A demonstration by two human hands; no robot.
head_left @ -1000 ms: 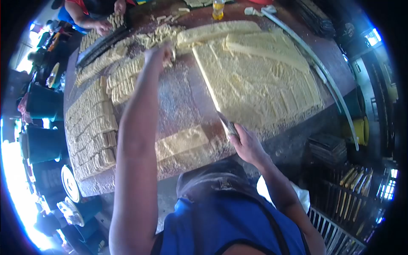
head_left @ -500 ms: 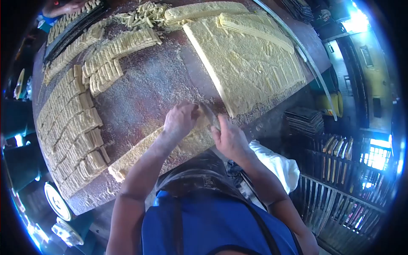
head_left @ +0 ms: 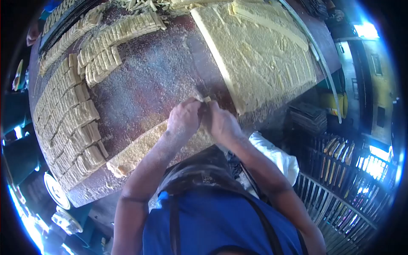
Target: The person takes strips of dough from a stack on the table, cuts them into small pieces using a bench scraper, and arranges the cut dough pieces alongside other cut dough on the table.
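My left hand [head_left: 185,117] is closed, fingers curled down at the far end of a long flour-dusted dough strip [head_left: 140,149] along the table's near edge. Close against it, my right hand [head_left: 223,124] is closed around a knife, whose handle is hidden by the fingers. A pale, blurred tip [head_left: 197,94], apparently of the blade, shows just beyond the hands. A small cut dough piece [head_left: 207,99] pokes out between them. To the right lies a large dough sheet [head_left: 263,63] with a straight cut edge.
Rows of cut dough sticks [head_left: 70,123] cover the table's left side, with more stacked sticks [head_left: 123,34] behind. A thick dough strip [head_left: 272,23] rests on the sheet. A long pale strip [head_left: 316,51] edges the table's right. Flour coats the tabletop [head_left: 148,76].
My right hand has moved up and left against my left hand, and the blade between them is now mostly hidden. The small dough piece has come into sight. The camera view has shifted slightly.
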